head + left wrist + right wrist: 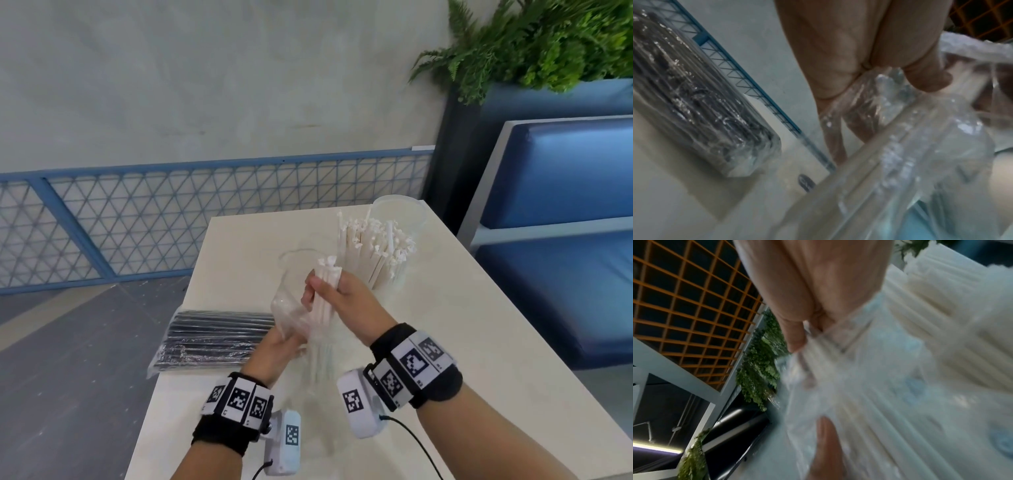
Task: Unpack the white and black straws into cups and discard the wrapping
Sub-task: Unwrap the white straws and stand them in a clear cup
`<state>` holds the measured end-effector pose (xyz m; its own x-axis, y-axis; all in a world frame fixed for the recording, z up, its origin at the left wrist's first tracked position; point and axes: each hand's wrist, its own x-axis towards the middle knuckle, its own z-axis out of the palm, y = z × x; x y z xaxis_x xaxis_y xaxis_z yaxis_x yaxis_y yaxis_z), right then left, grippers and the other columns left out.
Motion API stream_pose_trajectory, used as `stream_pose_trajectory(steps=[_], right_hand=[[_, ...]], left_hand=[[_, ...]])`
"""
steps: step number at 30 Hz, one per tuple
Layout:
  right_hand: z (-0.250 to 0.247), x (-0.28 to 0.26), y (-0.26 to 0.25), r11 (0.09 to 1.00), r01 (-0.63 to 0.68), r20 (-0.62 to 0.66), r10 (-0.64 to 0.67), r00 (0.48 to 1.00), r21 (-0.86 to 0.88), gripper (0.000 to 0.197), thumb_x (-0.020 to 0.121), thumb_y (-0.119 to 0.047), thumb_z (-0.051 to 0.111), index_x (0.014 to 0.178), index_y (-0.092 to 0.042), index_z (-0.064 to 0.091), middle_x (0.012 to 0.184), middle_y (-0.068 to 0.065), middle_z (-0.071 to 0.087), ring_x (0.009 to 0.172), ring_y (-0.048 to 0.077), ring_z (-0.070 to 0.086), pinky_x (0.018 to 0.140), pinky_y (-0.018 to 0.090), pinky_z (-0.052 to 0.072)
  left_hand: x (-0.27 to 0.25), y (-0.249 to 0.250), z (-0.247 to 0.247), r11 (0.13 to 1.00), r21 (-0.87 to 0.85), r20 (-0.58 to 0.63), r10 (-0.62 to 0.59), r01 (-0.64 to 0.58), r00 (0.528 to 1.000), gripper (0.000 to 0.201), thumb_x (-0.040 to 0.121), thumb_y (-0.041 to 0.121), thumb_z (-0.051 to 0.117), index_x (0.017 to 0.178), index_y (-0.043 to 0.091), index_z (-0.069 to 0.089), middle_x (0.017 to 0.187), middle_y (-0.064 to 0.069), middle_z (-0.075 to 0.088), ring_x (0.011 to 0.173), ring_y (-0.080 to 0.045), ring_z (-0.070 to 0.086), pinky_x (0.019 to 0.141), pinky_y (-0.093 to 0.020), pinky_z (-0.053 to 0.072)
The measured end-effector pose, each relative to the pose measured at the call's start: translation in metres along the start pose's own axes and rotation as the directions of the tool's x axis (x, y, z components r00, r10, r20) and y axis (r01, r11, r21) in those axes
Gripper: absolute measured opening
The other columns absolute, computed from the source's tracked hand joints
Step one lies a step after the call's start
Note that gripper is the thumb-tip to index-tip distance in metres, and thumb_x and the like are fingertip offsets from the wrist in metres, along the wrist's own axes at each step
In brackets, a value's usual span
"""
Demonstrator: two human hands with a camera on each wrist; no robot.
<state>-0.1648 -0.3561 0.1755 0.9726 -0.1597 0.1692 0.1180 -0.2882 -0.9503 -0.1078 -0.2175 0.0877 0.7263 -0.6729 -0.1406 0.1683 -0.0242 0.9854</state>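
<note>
My right hand [330, 291] grips a small bundle of paper-wrapped white straws [325, 291] and holds it upright, half out of a clear plastic wrapping [287, 308]. My left hand [277, 346] pinches that wrapping [890, 116] from the left, lower down. A clear cup [399, 219] behind them is packed with several white straws [373, 246]. A second clear cup [294, 260] stands just behind the wrapping. The sealed pack of black straws [215, 337] lies flat at the table's left edge, also shown as the black pack [694, 100] in the left wrist view. The right wrist view is blurred, with white straws [890, 386] under my fingers [795, 335].
The beige table [479, 342] ends close on the left and right. A blue mesh railing [205, 219] and a grey wall stand behind it. A blue padded bench [565, 240] is at the right, with a planter of green ferns [534, 41] above.
</note>
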Motion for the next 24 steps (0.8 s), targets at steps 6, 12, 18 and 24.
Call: stream_pose_trajectory(steps=[6, 12, 18, 24], right_hand=[[-0.030, 0.005, -0.032, 0.986, 0.130, -0.177, -0.109, 0.978, 0.107, 0.031, 0.098, -0.023, 0.043, 0.071, -0.025, 0.060, 0.070, -0.010, 0.063, 0.084, 0.016, 0.061, 0.094, 0.045, 0.045], [-0.065, 0.017, -0.059, 0.946, 0.294, -0.431, -0.210, 0.878, 0.137, 0.035, 0.098, -0.021, 0.043, 0.065, -0.029, 0.053, 0.066, -0.007, 0.053, 0.074, 0.021, 0.051, 0.082, 0.048, 0.043], [-0.087, 0.022, -0.073, 0.921, 0.390, -0.534, -0.319, 0.783, 0.022, 0.024, 0.098, -0.020, 0.042, 0.076, -0.024, 0.051, 0.065, -0.010, 0.052, 0.069, 0.015, 0.051, 0.076, 0.038, 0.044], [-0.073, 0.030, -0.059, 0.932, 0.284, -0.526, -0.362, 0.770, -0.226, 0.020, 0.098, -0.019, 0.041, 0.087, -0.006, 0.051, 0.069, -0.009, 0.048, 0.063, -0.004, 0.047, 0.064, 0.007, 0.038]], left_hand=[[0.005, -0.007, -0.003, 0.993, -0.032, -0.191, -0.117, 0.113, 0.975, 0.029, 0.100, 0.023, 0.035, 0.100, 0.022, 0.064, 0.096, -0.004, 0.068, 0.082, -0.015, 0.068, 0.078, -0.031, 0.052], [0.005, -0.007, -0.001, 0.989, -0.043, -0.226, -0.148, 0.141, 0.963, 0.028, 0.098, 0.036, 0.037, 0.101, 0.016, 0.057, 0.106, -0.003, 0.072, 0.095, -0.029, 0.068, 0.084, -0.039, 0.045], [0.004, -0.016, -0.007, 0.978, -0.125, -0.329, -0.202, 0.170, 0.923, 0.030, 0.098, 0.035, 0.038, 0.106, 0.017, 0.061, 0.108, -0.010, 0.067, 0.096, -0.028, 0.065, 0.073, -0.035, 0.046], [0.007, -0.014, -0.008, 0.975, -0.184, -0.370, -0.183, 0.121, 0.911, 0.035, 0.098, 0.037, 0.036, 0.111, 0.015, 0.060, 0.109, -0.009, 0.069, 0.098, -0.027, 0.066, 0.077, -0.036, 0.047]])
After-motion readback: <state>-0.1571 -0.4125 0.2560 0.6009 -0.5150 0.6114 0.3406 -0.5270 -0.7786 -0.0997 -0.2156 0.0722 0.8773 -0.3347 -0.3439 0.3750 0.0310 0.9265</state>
